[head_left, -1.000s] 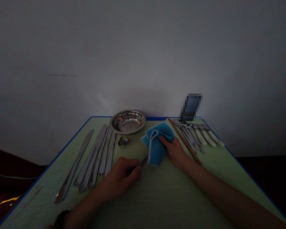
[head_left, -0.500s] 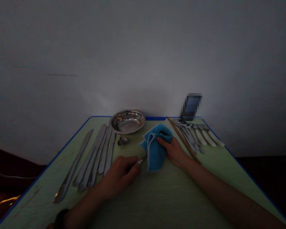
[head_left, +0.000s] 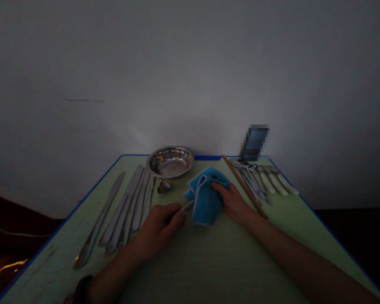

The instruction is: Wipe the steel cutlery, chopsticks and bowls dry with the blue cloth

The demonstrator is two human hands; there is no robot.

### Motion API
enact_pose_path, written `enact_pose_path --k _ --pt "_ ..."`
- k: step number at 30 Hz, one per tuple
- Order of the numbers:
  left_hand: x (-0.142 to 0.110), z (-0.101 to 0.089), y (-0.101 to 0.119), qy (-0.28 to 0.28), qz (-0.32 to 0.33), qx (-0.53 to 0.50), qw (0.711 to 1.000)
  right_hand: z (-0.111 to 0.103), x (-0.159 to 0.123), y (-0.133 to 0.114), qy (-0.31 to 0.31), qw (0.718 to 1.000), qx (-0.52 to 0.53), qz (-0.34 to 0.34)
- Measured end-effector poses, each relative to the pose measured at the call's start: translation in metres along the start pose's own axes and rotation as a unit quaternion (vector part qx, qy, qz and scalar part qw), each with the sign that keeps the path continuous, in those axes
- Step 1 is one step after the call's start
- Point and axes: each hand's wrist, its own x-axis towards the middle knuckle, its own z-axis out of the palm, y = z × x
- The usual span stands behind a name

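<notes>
The left hand [head_left: 164,223] is grasping a slim metal utensil [head_left: 187,206] by one end, its fingers curling around it. Only a short stretch of the utensil is showing, between that hand and the blue cloth [head_left: 207,207], above the near middle of the desk [head_left: 221,266]. Its long axis is slanting from lower left to upper right, and its far end is pointing away from the person, into the cloth. The right hand [head_left: 232,200] is gripping the folded cloth, its thumb pressing on the near side. The cloth's pale-edged flap is hanging downward.

The cloth is hiding the utensil's far end, so its kind is staying unclear; the cloth is also concealing most of the right fingers. The left forearm is overlapping the near ends of some metal knives [head_left: 114,219], which are lying in a row to the left. A small metal piece [head_left: 163,187] just in front of the bowl [head_left: 171,164] is looking too dim to identify. Coarse pixel blocks are covering the upright device [head_left: 255,142] at the back right, making its screen unreadable.
</notes>
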Motion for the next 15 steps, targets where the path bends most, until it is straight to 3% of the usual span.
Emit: enact_pose_path --k 15 --pt "-0.0004 0.0 0.0004 -0.006 -0.009 0.018 1.0 -0.0006 0.0002 0.0019 -0.026 0.999 -0.003 -0.025"
